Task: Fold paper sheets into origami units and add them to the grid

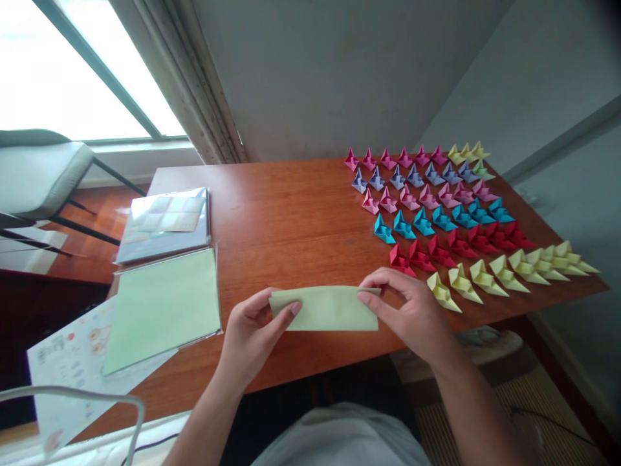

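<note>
A folded strip of pale green paper (332, 310) is stretched between my two hands, over the front part of the brown table (272, 220). My left hand (252, 330) pinches its left end, thumb in front and fingers behind. At the right end, my right hand (407, 307) grips the upper corner between thumb and index finger. The paper's upper edge bows slightly upward. Just beyond my right hand stand rows of folded paper boats, among them pale yellow boats (485, 278), red boats (436, 251) and blue boats (443, 219).
On the left lie a pack of light green paper (165, 304), another wrapped paper pack (165, 236) and a printed sheet (72, 362). Pink boats (427, 196) and purple boats (414, 175) line the back right. A chair (43, 171) stands beyond the table's left edge.
</note>
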The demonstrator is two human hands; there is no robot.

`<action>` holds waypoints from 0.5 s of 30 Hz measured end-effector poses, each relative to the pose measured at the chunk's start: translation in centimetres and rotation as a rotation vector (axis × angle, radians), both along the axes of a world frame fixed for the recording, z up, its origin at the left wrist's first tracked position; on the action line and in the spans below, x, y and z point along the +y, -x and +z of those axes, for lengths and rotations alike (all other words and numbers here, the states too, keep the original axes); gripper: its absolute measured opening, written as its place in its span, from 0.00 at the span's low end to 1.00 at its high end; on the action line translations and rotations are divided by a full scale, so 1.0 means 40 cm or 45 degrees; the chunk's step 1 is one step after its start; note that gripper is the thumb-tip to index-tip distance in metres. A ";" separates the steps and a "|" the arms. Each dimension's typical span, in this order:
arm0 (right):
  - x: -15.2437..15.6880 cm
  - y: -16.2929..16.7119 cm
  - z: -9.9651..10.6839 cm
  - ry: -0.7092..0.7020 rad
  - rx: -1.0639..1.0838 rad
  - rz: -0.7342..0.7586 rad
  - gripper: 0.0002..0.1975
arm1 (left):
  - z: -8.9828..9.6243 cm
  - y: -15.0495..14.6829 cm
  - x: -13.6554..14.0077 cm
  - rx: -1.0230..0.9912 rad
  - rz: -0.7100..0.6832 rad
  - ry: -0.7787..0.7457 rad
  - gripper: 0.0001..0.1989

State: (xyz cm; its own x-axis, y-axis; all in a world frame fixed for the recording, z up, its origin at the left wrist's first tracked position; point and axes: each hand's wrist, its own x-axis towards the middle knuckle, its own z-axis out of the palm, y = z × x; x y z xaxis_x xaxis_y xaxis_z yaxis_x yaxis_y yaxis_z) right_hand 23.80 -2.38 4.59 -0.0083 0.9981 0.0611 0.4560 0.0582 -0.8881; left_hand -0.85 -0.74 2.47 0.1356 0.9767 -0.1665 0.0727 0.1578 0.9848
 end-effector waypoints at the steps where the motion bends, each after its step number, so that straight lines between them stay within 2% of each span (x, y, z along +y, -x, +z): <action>1: 0.000 0.005 -0.014 0.010 0.061 -0.057 0.05 | -0.001 -0.001 0.001 -0.009 0.018 0.029 0.12; 4: 0.000 0.022 -0.052 0.052 0.197 -0.180 0.08 | -0.003 -0.001 0.004 -0.017 0.069 0.091 0.13; 7: 0.003 0.032 -0.069 0.050 0.243 -0.220 0.08 | 0.001 0.004 0.008 -0.019 0.069 0.131 0.12; 10: 0.005 0.031 -0.062 0.040 0.261 -0.162 0.07 | 0.010 0.012 0.014 -0.043 0.027 0.142 0.12; 15: 0.005 0.018 -0.038 0.024 0.210 -0.074 0.06 | 0.009 0.021 0.024 0.019 0.007 0.050 0.11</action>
State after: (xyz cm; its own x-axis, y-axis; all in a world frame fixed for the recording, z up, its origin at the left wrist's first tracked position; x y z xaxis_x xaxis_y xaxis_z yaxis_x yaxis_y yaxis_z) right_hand 23.08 -2.18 3.08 0.0580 0.9976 0.0384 0.3061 0.0188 -0.9518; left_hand -1.68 0.22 2.83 0.1277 0.9701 -0.2065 0.0866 0.1965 0.9767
